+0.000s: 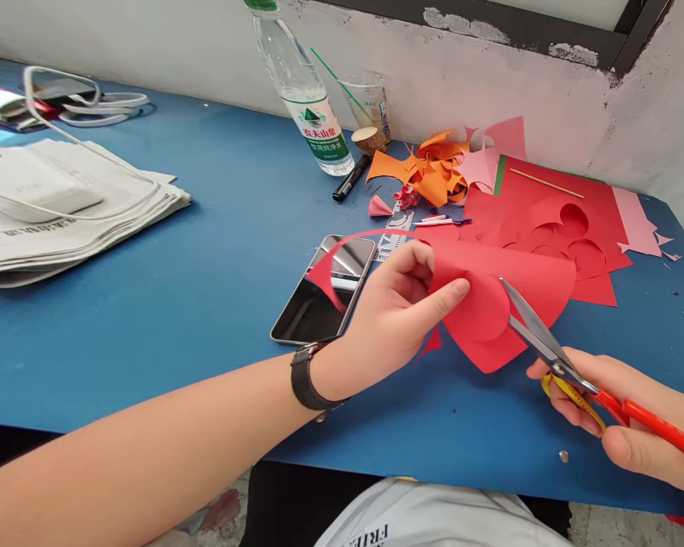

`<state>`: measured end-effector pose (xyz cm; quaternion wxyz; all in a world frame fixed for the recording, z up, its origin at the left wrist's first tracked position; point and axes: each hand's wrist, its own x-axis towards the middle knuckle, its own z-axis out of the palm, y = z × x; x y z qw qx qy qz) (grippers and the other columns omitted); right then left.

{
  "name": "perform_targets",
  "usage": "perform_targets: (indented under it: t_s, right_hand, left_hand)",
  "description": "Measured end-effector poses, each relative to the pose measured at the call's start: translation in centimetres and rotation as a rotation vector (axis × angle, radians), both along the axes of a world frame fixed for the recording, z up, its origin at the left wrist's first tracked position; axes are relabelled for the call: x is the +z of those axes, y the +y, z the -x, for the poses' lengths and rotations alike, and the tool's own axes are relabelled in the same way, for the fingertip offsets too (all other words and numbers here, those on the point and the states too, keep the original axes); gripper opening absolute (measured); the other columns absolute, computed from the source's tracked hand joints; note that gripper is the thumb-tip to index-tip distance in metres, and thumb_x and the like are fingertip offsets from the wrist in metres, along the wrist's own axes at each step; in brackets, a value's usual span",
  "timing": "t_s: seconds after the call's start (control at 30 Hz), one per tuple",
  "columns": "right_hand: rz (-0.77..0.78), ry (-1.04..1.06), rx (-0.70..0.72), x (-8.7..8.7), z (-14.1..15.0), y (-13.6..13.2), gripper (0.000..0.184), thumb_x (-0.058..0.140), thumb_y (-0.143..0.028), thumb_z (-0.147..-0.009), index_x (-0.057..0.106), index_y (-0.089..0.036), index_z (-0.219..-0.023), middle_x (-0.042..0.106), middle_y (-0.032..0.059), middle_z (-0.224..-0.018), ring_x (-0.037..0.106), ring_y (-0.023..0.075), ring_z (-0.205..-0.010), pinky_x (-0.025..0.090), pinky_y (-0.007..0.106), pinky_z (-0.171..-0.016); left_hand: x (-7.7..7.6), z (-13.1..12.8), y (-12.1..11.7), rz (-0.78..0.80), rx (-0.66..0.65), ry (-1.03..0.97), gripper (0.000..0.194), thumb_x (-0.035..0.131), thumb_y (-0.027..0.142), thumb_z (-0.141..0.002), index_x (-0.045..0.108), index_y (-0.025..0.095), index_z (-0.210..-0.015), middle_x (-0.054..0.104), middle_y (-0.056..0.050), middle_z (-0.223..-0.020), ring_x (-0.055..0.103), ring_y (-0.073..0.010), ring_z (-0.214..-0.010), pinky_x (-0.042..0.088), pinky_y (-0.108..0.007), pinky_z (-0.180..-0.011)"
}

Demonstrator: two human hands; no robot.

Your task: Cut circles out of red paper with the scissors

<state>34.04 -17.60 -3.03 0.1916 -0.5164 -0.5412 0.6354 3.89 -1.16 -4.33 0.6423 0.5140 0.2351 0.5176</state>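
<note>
My left hand point(402, 300) pinches a sheet of red paper point(539, 277) between thumb and fingers, above the blue table. A curved, partly cut round piece shows beside my thumb, and a thin red strip point(334, 285) curls off to the left over a phone. In my right hand point(621, 418) is a pair of scissors point(558, 365) with red and yellow handles. Its blades are slightly apart, with the tips at the cut edge of the red paper. The underside of the paper and some left fingers are hidden.
A phone point(296, 311) lies left of my hand. Behind stand a water bottle point(319, 114) and a clear cup point(370, 99), near a black marker point(350, 178). Orange scraps point(433, 178) and red sheets point(598, 205) spread at the back right. Folded newspapers point(148, 205) lie left.
</note>
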Motion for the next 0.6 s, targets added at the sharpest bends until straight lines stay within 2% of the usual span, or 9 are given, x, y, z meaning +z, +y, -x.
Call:
perform_targets:
  t_s: [0.1, 0.2, 0.27, 0.33, 0.4, 0.5, 0.6]
  right_hand:
    - [-0.009, 0.005, -0.018, -0.3, -0.2, -0.1, 0.08, 0.071, -0.075, -0.1, 0.049, -0.047, -0.171, 0.059, 0.0141, -0.16, 0.067, 0.0442, -0.138, 0.062, 0.059, -0.113]
    - [-0.035, 0.008, 0.001, -0.3, -0.2, -0.1, 0.077, 0.07, -0.073, -0.102, 0.048, -0.048, -0.171, 0.063, 0.0134, -0.152, 0.068, 0.0418, -0.132, 0.065, 0.055, -0.108]
    - [-0.023, 0.034, 0.001, -0.1, 0.0, 0.1, 0.073, 0.072, -0.073, -0.102, 0.052, -0.049, -0.168, 0.065, 0.0113, -0.146, 0.069, 0.0383, -0.127, 0.065, 0.05, -0.104]
    - [-0.01, 0.06, -0.011, 0.3, 0.4, 0.3, 0.071, 0.074, -0.074, -0.1, 0.056, -0.049, -0.164, 0.067, 0.0086, -0.136, 0.07, 0.0331, -0.117, 0.064, 0.044, -0.099]
    - [-0.003, 0.065, -0.022, 0.7, 0.7, 0.5, 0.071, 0.075, -0.075, -0.099, 0.058, -0.048, -0.162, 0.068, 0.0066, -0.124, 0.068, 0.0286, -0.104, 0.064, 0.04, -0.092]
    - [-0.008, 0.065, -0.01, 1.2, 1.1, 0.8, 0.069, 0.075, -0.077, -0.098, 0.06, -0.05, -0.16, 0.068, 0.0059, -0.119, 0.066, 0.0273, -0.098, 0.064, 0.039, -0.087]
    - [-0.048, 0.057, 0.016, 1.5, 1.2, 1.0, 0.066, 0.075, -0.076, -0.098, 0.061, -0.052, -0.158, 0.07, 0.0052, -0.12, 0.067, 0.0262, -0.094, 0.064, 0.04, -0.088]
  left_hand:
    - [0.2, 0.3, 0.3, 0.012, -0.032, -0.028, 0.042, 0.101, 0.028, -0.085, 0.061, 0.024, -0.099, 0.072, 0.002, -0.095, 0.07, -0.0135, -0.085, 0.063, -0.022, -0.074]
    - [0.6, 0.8, 0.6, 0.014, -0.106, 0.007, 0.058, 0.098, 0.029, -0.088, 0.056, 0.03, -0.128, 0.079, -0.004, -0.117, 0.08, -0.0237, -0.111, 0.071, -0.032, -0.085]
    - [0.9, 1.2, 0.6, -0.018, -0.146, 0.042, 0.077, 0.094, 0.03, -0.091, 0.043, 0.035, -0.148, 0.079, -0.006, -0.126, 0.081, -0.0289, -0.12, 0.073, -0.037, -0.088]
    - [1.1, 1.5, 0.7, -0.081, -0.199, 0.055, 0.091, 0.09, 0.028, -0.095, 0.028, 0.039, -0.16, 0.08, -0.007, -0.131, 0.082, -0.0295, -0.12, 0.075, -0.039, -0.09]
    - [1.3, 1.7, 0.8, -0.141, -0.251, 0.053, 0.091, 0.084, 0.024, -0.098, 0.021, 0.042, -0.161, 0.08, -0.005, -0.132, 0.083, -0.0273, -0.116, 0.075, -0.04, -0.091]
    - [1.2, 1.7, 1.1, -0.21, -0.256, 0.04, 0.065, 0.08, 0.018, -0.101, 0.035, 0.04, -0.142, 0.077, 0.002, -0.114, 0.082, -0.0207, -0.101, 0.073, -0.034, -0.083]
    - [0.9, 1.5, 1.5, -0.349, -0.153, 0.055, 0.049, 0.083, 0.017, -0.098, 0.043, 0.035, -0.119, 0.067, 0.005, -0.099, 0.073, -0.0139, -0.082, 0.067, -0.027, -0.071]
